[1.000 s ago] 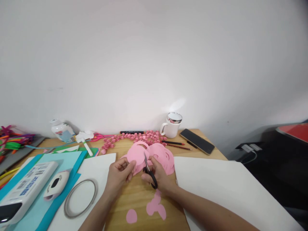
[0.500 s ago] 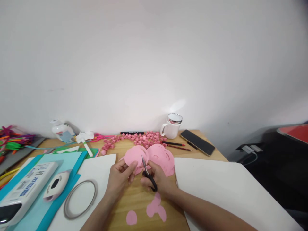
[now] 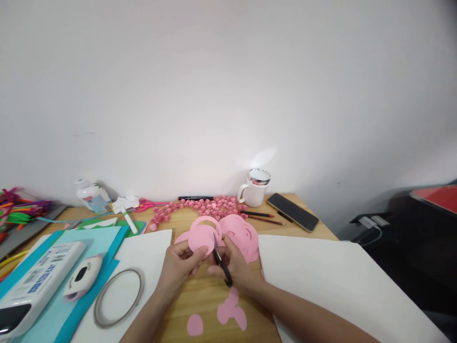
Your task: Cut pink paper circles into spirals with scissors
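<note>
Between the thumb and fingers of my left hand (image 3: 181, 262) is a round piece of pink paper (image 3: 200, 239), held above the wooden table. My right hand (image 3: 235, 266) grips black-handled scissors (image 3: 222, 267), their blades at the right edge of that paper. Behind them lies a pile of pink paper discs (image 3: 243, 236), some with curved cuts. A pink paper ring shows just beyond the held circle. Nearer to me on the table lie a small pink oval (image 3: 194, 325) and a few overlapping pink petals (image 3: 232, 312).
Many small pink paper rolls (image 3: 214, 207) lie along the back, beside a white mug (image 3: 254, 190) and a phone (image 3: 293, 211). White sheets (image 3: 321, 271) flank the table. At left are a roll of tape (image 3: 98, 305), a long white box (image 3: 43, 286) and a white bottle (image 3: 92, 195).
The pink circle has turned and shifted slightly right and down in my left hand, and a ring now shows behind it. The scissor blades have closed up and point more upright.
</note>
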Demonstrator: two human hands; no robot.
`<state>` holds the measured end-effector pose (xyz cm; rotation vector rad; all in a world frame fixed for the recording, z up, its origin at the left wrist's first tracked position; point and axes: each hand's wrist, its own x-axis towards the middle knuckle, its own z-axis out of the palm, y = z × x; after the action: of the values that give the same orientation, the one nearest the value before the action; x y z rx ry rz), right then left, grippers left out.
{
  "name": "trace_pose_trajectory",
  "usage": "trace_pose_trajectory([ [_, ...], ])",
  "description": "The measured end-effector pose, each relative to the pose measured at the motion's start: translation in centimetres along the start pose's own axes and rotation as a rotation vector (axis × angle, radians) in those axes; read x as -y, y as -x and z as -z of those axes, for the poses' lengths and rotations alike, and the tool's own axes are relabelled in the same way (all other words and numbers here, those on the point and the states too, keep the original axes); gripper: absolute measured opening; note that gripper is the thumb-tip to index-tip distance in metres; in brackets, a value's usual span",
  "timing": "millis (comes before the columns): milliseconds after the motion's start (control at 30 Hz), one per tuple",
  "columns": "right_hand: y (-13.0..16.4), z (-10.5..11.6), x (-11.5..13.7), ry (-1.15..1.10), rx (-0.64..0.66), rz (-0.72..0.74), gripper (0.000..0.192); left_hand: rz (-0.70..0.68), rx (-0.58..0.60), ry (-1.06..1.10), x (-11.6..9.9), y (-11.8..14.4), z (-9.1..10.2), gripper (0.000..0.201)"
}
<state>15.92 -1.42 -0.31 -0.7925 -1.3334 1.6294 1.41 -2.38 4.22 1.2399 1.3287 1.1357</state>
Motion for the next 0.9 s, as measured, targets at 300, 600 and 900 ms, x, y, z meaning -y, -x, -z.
trace_pose_trajectory([
  [300, 0.02, -0.4, 0.43, 0.018, -0.029, -0.047, 0.057, -0.01, -0.02, -0.021, 0.04, -0.03, 0.11, 0.028],
  [600, 0.01, -0.24, -0.07, 0.035, -0.043, -0.063, 0.054, -0.032, -0.005, -0.042, 0.52, -0.29, 0.48, 0.026],
  [900, 0.21, -0.12, -0.2, 0.042, -0.037, -0.07, 0.047, -0.039, -0.015, -0.006, 0.39, -0.36, 0.46, 0.027],
])
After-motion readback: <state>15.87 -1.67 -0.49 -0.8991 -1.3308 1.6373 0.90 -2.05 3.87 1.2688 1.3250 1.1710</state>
